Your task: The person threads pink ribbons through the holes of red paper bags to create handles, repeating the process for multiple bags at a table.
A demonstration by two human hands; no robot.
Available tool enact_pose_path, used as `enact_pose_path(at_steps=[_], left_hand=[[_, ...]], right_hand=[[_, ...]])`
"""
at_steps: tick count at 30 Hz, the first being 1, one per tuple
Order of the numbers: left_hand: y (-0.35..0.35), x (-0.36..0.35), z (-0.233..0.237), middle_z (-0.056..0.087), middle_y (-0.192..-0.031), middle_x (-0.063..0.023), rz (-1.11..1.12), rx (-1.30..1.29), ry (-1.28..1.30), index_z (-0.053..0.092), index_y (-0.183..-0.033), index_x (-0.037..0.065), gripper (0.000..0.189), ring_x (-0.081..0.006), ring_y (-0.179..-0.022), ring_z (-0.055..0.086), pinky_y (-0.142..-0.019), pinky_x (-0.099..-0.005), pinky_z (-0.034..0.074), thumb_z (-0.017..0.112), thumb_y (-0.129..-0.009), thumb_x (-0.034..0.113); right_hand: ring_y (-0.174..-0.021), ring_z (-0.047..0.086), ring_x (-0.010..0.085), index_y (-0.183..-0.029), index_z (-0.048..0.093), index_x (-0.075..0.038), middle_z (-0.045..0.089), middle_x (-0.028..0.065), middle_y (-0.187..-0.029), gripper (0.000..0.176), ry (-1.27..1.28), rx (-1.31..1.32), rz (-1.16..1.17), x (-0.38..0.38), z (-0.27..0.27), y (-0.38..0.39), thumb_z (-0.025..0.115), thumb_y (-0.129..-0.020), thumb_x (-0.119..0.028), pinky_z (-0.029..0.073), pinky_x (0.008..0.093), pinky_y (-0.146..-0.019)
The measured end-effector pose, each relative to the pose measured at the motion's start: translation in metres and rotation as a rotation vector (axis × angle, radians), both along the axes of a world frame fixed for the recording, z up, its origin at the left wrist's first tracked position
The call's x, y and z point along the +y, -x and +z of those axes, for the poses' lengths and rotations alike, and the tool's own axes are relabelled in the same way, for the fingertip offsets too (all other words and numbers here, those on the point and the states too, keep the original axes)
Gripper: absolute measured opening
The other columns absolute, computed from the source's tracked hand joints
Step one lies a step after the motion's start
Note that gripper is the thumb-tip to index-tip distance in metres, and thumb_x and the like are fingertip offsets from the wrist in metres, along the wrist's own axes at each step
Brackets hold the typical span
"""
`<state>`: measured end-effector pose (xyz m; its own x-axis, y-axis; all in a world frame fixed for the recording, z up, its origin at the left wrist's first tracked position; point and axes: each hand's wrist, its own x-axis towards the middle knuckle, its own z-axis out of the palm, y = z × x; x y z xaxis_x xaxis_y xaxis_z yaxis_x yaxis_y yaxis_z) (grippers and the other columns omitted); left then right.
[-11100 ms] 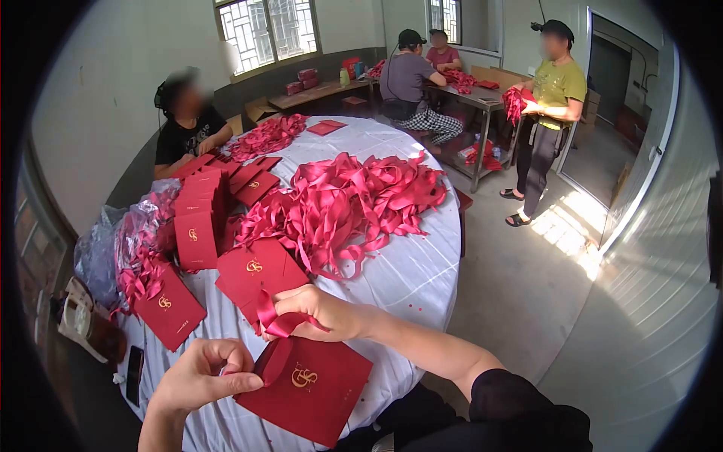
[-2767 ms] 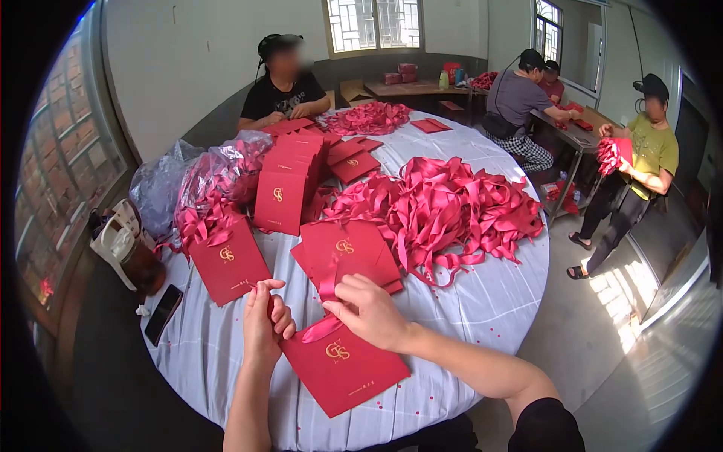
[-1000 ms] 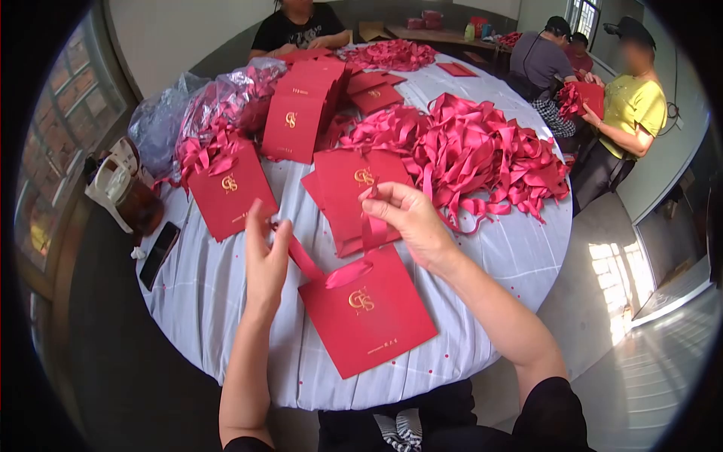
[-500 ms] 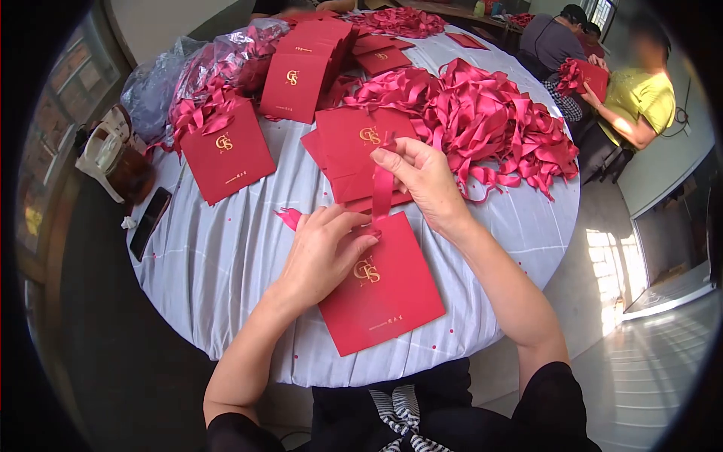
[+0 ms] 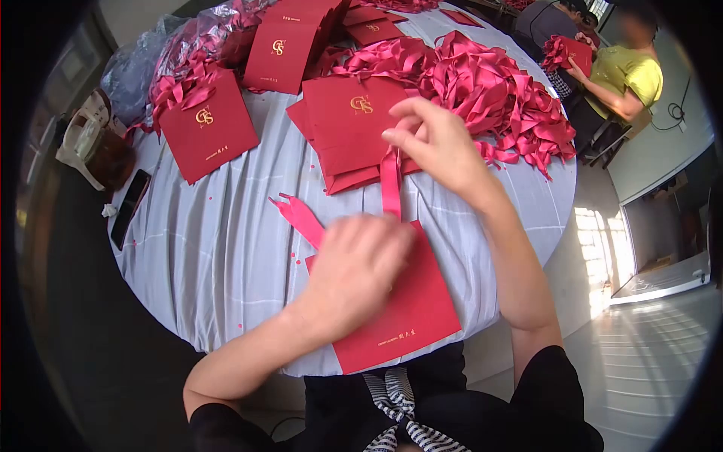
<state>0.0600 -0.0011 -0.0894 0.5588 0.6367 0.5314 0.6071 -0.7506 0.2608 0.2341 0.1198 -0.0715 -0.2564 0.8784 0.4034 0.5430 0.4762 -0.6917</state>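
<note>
Below my hands a red paper gift bag (image 5: 410, 309) with gold lettering lies flat at the table's near edge. My left hand (image 5: 361, 264), smeared by motion, is over the bag's upper part and hides its gold logo; its fingers cannot be made out. A pink ribbon handle (image 5: 391, 184) runs up from the bag's top edge, its upper end just under my right hand (image 5: 440, 147). The thumb and forefinger of that hand are apart, with no ribbon visible between them. Another pink ribbon (image 5: 300, 220) sticks out to the left of the bag, its tips free.
Several red bags are stacked (image 5: 350, 124) just beyond my hands. A large heap of pink ribbons (image 5: 497, 98) lies behind. More bags (image 5: 279, 49), one ribboned bag (image 5: 211, 132), a phone (image 5: 130, 209) and a jar (image 5: 111, 160) are leftward. A person in yellow (image 5: 621, 79) sits right.
My right hand's pinch on the ribbon has opened. My left hand has moved right and down across the bag. The view has shifted, and the bag lies nearer the table edge.
</note>
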Motion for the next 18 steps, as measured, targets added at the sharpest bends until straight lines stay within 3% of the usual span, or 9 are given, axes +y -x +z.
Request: enact_pose_path(at_steps=[2, 4, 6, 7, 10, 12, 14, 18], left_hand=[[-0.008, -0.011, -0.01, 0.055, -0.112, -0.0141, -0.274, -0.071, 0.012, 0.058, -0.113, 0.002, 0.045, -0.029, -0.101, 0.056, -0.083, -0.0408, 0.046, 0.071, -0.072, 0.011], [-0.018, -0.018, -0.015, 0.052, -0.122, -0.0171, -0.461, -0.061, 0.157, 0.054, -0.121, 0.001, 0.047, -0.0321, -0.115, 0.051, -0.098, -0.044, 0.041, 0.066, -0.081, 0.022], [-0.018, -0.021, -0.025, 0.047, -0.133, -0.019, -0.516, 0.067, 0.254, 0.048, -0.13, 0.001, 0.053, -0.0343, -0.129, 0.041, -0.109, -0.047, 0.03, 0.057, -0.089, 0.033], [-0.018, -0.02, -0.027, 0.043, -0.138, -0.019, -0.533, 0.099, 0.292, 0.044, -0.134, 0.001, 0.056, -0.0342, -0.134, 0.033, -0.113, -0.0481, 0.023, 0.051, -0.093, 0.037], [-0.017, -0.021, -0.029, 0.043, -0.138, -0.019, -0.525, 0.097, 0.276, 0.045, -0.134, 0.001, 0.055, -0.0342, -0.133, 0.035, -0.112, -0.048, 0.024, 0.05, -0.093, 0.036], [-0.018, -0.022, -0.031, 0.044, -0.137, -0.0187, -0.518, 0.084, 0.284, 0.044, -0.134, 0.001, 0.054, -0.0341, -0.133, 0.036, -0.112, -0.048, 0.024, 0.05, -0.093, 0.036], [-0.017, -0.022, -0.032, 0.044, -0.137, -0.0185, -0.517, 0.079, 0.29, 0.044, -0.134, 0.0, 0.054, -0.0341, -0.132, 0.037, -0.112, -0.0481, 0.024, 0.049, -0.094, 0.036], [-0.017, -0.022, -0.032, 0.045, -0.136, -0.0185, -0.517, 0.056, 0.315, 0.044, -0.134, 0.0, 0.054, -0.0334, -0.129, 0.04, -0.111, -0.0477, 0.026, 0.049, -0.094, 0.035]], right_hand=[[-0.065, 0.058, 0.0128, -0.096, 0.064, 0.003, 0.065, 0.0082, -0.074, 0.025, 0.107, 0.058, 0.113, -0.011, 0.02, -0.002, 0.068, -0.083, -0.018, 0.048, 0.0283, -0.06], [-0.063, 0.055, 0.0073, -0.088, 0.066, 0.002, 0.063, 0.0032, -0.07, 0.016, 0.199, 0.092, 0.262, -0.016, 0.023, -0.006, 0.065, -0.084, -0.014, 0.045, 0.0239, -0.059], [-0.076, 0.058, 0.0066, -0.094, 0.065, 0.003, 0.063, 0.0019, -0.08, 0.011, 0.401, -0.022, 0.446, -0.026, 0.026, -0.006, 0.062, -0.086, -0.006, 0.045, 0.0205, -0.068], [-0.074, 0.06, 0.0093, -0.092, 0.065, 0.003, 0.063, 0.004, -0.081, 0.011, 0.356, -0.09, 0.531, -0.03, 0.02, -0.005, 0.063, -0.085, -0.005, 0.046, 0.0223, -0.066], [-0.063, 0.058, 0.0146, -0.091, 0.065, 0.001, 0.06, 0.0082, -0.077, 0.015, 0.345, -0.369, 0.685, -0.044, 0.018, 0.005, 0.067, -0.079, -0.007, 0.045, 0.0281, -0.057], [-0.061, 0.057, 0.018, -0.088, 0.063, 0.001, 0.058, 0.0095, -0.075, 0.016, 0.365, -0.382, 0.701, -0.048, 0.011, 0.011, 0.069, -0.076, -0.008, 0.045, 0.0307, -0.057], [-0.068, 0.059, 0.0304, -0.077, 0.058, 0.002, 0.059, 0.0136, -0.074, 0.012, 0.332, -0.439, 0.609, -0.051, 0.007, 0.017, 0.064, -0.075, -0.008, 0.046, 0.0395, -0.064], [-0.069, 0.058, 0.0328, -0.074, 0.054, 0.001, 0.057, 0.0145, -0.074, 0.012, 0.292, -0.448, 0.602, -0.055, 0.006, 0.018, 0.063, -0.076, -0.007, 0.045, 0.0414, -0.064]])
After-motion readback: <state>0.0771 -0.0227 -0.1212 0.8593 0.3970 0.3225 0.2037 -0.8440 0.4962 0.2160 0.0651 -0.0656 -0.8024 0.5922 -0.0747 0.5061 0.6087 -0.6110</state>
